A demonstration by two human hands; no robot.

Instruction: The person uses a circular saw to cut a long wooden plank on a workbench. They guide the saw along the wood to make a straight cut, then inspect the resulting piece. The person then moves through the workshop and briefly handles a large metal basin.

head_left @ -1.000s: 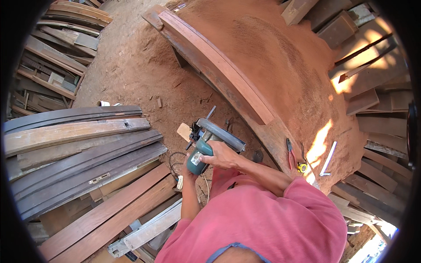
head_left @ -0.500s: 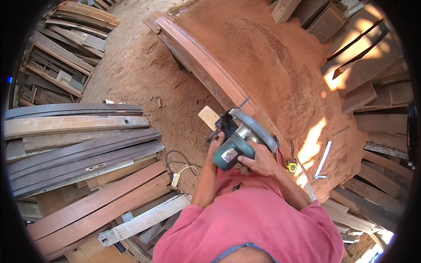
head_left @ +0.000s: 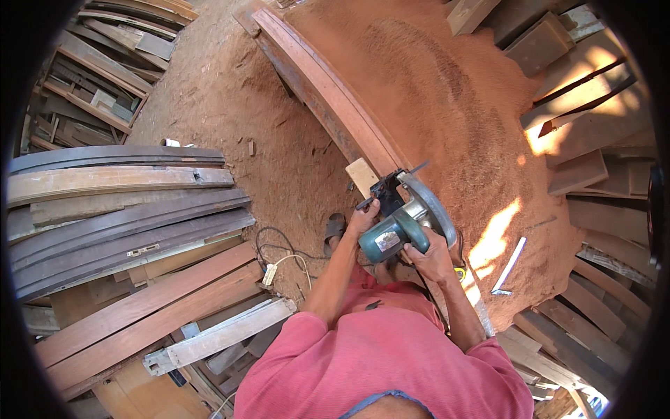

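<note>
A teal circular saw [head_left: 392, 239] with a grey metal guard is in both my hands, at the near end of a long reddish board [head_left: 328, 87]. My right hand [head_left: 430, 257] is wrapped round its rear handle. At the saw's left front, my left hand [head_left: 363, 218] has its fingers closed on the edge of the dark base. A small pale wooden block [head_left: 361, 177] sticks out ahead of the base, beside the board. The board lies on a darker, rougher beam [head_left: 296, 87]. The blade's contact with the wood is hidden.
A yellow tape measure [head_left: 459, 274] is partly hidden beside my right forearm. Farther right, a pale L-shaped square [head_left: 510, 264] lies on sawdust. Stacked planks [head_left: 125, 223] stand at left, others [head_left: 593, 300] at right. A cord with a white connector [head_left: 269, 274] lies at left.
The saw and both hands have shifted to the right, with the wooden block now up against the board's side. My view has moved slightly, and a sandalled foot now shows beside my left forearm.
</note>
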